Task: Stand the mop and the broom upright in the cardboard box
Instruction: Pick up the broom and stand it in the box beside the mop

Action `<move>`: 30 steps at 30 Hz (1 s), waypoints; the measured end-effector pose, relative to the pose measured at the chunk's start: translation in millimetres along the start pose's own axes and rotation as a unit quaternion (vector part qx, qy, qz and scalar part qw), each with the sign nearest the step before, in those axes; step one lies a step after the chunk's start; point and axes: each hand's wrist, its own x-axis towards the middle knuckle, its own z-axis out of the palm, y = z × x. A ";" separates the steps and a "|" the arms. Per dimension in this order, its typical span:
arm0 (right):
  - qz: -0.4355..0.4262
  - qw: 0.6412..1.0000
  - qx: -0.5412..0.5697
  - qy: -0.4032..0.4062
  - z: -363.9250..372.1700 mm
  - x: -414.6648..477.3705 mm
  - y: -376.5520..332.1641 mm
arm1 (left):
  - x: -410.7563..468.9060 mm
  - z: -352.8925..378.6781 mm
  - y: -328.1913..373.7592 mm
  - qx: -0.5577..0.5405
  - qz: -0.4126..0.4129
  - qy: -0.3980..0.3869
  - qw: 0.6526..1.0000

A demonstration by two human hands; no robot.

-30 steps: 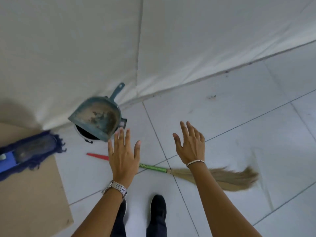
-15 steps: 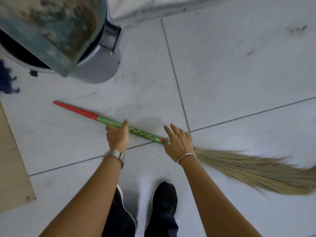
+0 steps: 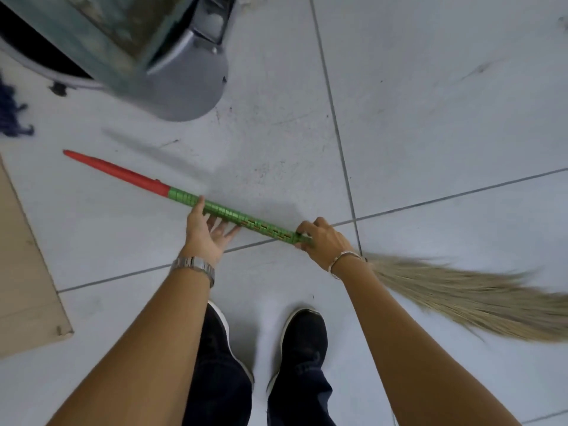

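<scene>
the task was judged barely begun: the broom (image 3: 239, 218) was lifted just off the tiled floor (image 3: 430, 103) and carried level, nothing was yet stood upright, the box itself could not be made out beyond a cardboard flap (image 3: 21, 272) at the left edge, and of the mop only dark blue strands (image 3: 12, 112) were seen. the broom was shown as a long stick, red at its tip and green-wrapped along the middle, with a tan straw head trailing right. the right hand (image 3: 322, 239) grip was clenched on the stick beside the straw, while the left hand (image 3: 204, 233) grip was loose, palm up beneath the green wrap, thumb over it.

Both bare arms reach forward from the lower frame. The left hand (image 3: 207, 232) lies palm-up at centre, fingers loosely spread; the right hand (image 3: 322, 241) is curled closed, knuckles up.
</scene>
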 end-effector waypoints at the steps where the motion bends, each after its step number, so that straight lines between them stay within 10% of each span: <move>1: -0.003 1.000 0.005 -0.011 -3.7 -5.5 -1.0 | -11.7 -5.0 -0.4 -0.010 0.009 -0.005 1.000; 10: -0.055 0.994 0.097 0.001 -75.3 -102.4 -81.9 | -169.6 -31.3 80.0 0.007 0.202 -0.046 0.978; 30: -0.310 0.913 0.230 0.131 -222.9 -399.2 -355.6 | -612.6 -105.7 342.7 0.010 0.540 -0.197 0.818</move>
